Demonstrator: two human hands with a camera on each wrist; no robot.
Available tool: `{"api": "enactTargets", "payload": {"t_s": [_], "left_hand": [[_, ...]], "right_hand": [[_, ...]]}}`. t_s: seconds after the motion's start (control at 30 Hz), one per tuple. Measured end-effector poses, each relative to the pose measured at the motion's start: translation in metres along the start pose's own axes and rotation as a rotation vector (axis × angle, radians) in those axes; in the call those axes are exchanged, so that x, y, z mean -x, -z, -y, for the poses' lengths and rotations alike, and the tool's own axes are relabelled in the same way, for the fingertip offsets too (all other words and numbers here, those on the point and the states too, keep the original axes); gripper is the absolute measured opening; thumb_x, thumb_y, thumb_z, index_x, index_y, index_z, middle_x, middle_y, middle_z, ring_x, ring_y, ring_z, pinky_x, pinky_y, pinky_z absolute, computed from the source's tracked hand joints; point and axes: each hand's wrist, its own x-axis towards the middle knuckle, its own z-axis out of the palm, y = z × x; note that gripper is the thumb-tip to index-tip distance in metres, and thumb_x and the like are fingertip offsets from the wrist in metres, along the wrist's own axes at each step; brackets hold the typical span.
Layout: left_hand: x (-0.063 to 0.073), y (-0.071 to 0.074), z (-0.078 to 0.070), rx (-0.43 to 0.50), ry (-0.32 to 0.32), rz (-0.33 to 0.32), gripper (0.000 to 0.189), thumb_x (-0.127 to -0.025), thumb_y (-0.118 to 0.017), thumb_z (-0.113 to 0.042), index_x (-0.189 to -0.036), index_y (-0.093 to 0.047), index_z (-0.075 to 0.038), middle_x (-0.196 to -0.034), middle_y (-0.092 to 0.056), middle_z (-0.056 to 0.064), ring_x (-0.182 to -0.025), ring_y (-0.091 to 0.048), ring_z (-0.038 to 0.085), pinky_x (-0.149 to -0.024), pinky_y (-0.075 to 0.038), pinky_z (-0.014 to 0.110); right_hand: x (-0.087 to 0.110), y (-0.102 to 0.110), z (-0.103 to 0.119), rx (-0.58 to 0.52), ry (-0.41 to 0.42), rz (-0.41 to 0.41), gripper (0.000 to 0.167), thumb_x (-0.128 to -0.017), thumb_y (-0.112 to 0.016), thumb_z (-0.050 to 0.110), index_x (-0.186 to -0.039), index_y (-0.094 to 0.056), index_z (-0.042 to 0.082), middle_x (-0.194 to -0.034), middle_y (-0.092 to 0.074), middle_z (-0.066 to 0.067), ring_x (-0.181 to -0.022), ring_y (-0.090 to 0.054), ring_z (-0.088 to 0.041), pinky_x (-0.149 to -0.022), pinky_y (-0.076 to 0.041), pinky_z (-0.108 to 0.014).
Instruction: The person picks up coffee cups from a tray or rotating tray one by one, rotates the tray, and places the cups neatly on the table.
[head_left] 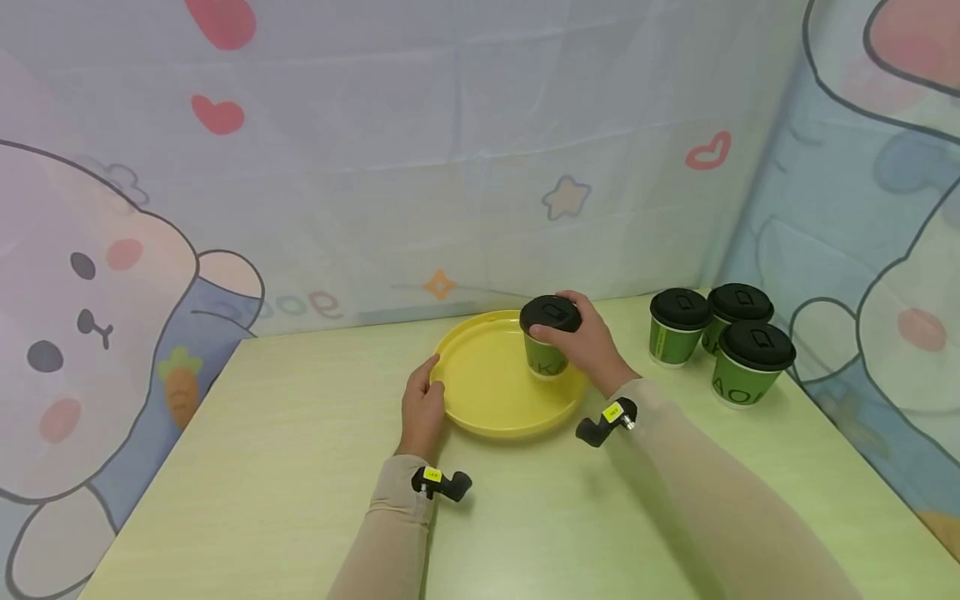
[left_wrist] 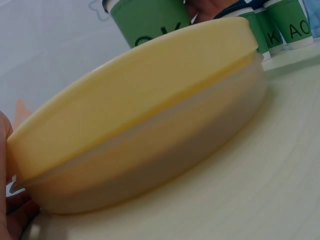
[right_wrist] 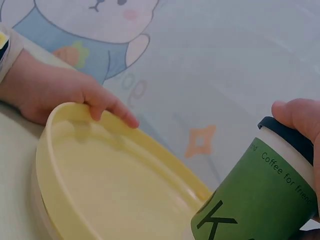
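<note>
A round yellow tray with a raised rim lies on the table. My left hand grips its left rim, fingers over the edge, as the right wrist view also shows. In my right hand is a green paper coffee cup with a black lid, held near its top over the right part of the tray. Whether the cup's base touches the tray is hard to tell. In the right wrist view the cup bears printed lettering, and thumb and fingers wrap its lid end.
Three more lidded green cups stand close together at the table's right: a left one, a back one and a front one. A printed cloth hangs behind the table, and another cloth borders its right side.
</note>
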Motion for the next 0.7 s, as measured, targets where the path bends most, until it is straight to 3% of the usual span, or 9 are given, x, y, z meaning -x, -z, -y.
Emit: {"api": "enactTargets", "payload": {"t_s": [0.37,0.7], "left_hand": [[-0.001,0.001,0.003,0.009,-0.006,0.020,0.050,-0.101,-0.043,-0.013,-0.149,-0.051,-0.018,-0.156,-0.042,0.005,-0.148,-0.032,0.025,-0.120,-0.026,0.045],[-0.003,0.000,0.006,0.000,-0.023,0.020,0.050,-0.100,-0.043,-0.014,-0.149,-0.052,-0.019,-0.156,-0.042,0.005,-0.148,-0.032,0.024,-0.120,-0.025,0.044]], "right_hand": [[0.031,0.048,0.017,-0.009,-0.006,-0.122,0.093,-0.090,-0.072,0.051,-0.158,-0.021,0.014,-0.159,-0.030,-0.020,-0.143,-0.036,-0.040,-0.113,-0.035,-0.055],[0.059,0.069,-0.015,0.120,-0.046,-0.345,0.098,-0.087,-0.071,0.057,-0.157,-0.022,0.010,-0.153,-0.038,-0.024,-0.136,-0.043,-0.043,-0.108,-0.039,-0.057]]}}
